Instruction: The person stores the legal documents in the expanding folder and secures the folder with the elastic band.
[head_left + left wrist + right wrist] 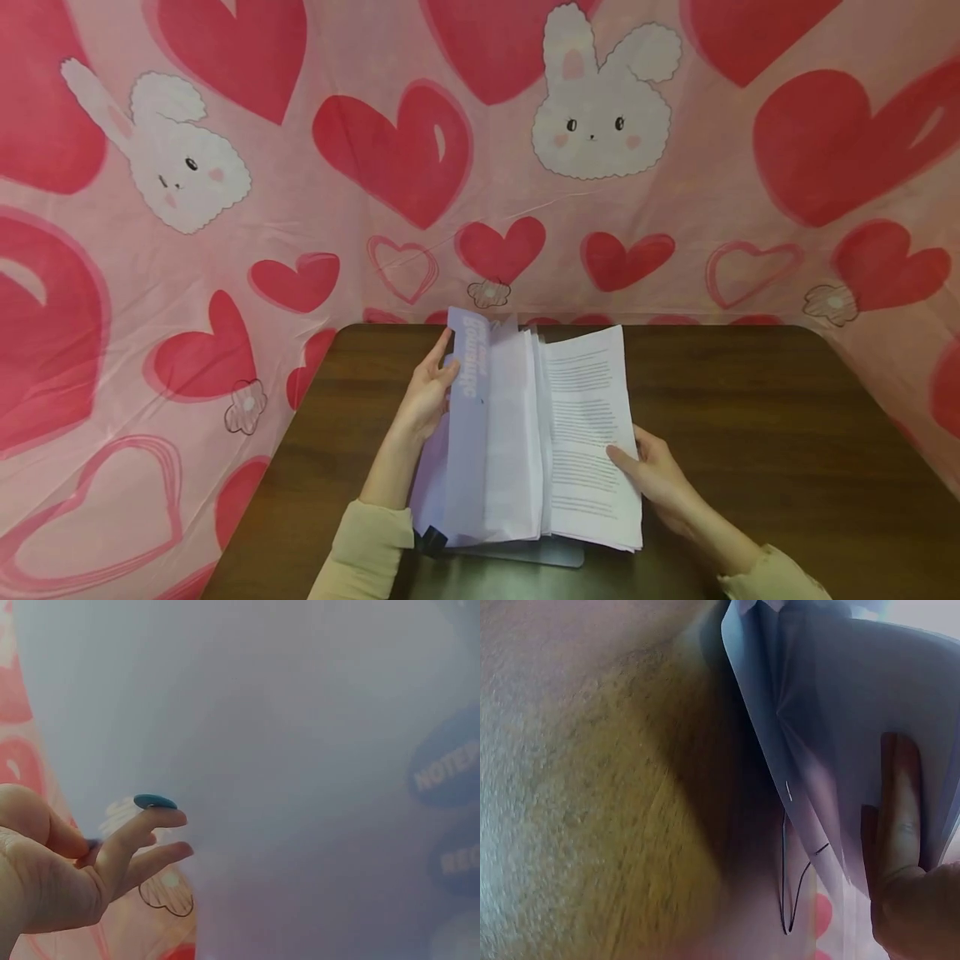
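Observation:
A lilac plastic folder (467, 450) stands partly open at the table's front middle, its cover raised on the left. My left hand (427, 396) holds the cover's left edge, thumb on the near side. In the left wrist view a small teal disc (155, 802) shows at a finger of the left hand (67, 870). My right hand (662, 475) pinches the right edge of a stack of printed papers (588, 425), thumb on top. Beneath, in the right wrist view, fingers of the right hand (900, 817) press the stack's underside. Clear sleeves (513, 433) stand between cover and papers.
The dark wooden table (750, 400) extends to both sides. A pink cloth (510, 183) with hearts and rabbits hangs behind it. A black clip-like piece (431, 540) sits at the folder's lower left corner. A thin dark cord (786, 885) hangs in the right wrist view.

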The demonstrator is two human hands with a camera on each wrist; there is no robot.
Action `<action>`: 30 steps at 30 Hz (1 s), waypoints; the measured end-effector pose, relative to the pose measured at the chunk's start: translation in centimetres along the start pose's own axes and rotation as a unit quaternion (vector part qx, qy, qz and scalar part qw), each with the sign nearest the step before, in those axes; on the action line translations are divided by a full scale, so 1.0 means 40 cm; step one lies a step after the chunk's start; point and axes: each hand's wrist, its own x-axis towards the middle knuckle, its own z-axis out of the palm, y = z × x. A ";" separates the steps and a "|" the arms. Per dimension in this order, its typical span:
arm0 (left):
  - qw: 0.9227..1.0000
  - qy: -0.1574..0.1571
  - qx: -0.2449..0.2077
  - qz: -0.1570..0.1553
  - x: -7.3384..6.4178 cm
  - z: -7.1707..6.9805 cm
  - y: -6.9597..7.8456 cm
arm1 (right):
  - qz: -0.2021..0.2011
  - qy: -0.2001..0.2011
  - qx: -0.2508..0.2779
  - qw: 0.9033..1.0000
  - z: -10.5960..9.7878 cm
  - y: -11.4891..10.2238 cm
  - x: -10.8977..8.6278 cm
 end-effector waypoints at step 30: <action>1.000 0.010 -0.028 0.006 -0.003 0.004 -0.019 | -0.026 -0.045 0.010 0.999 0.068 0.006 0.040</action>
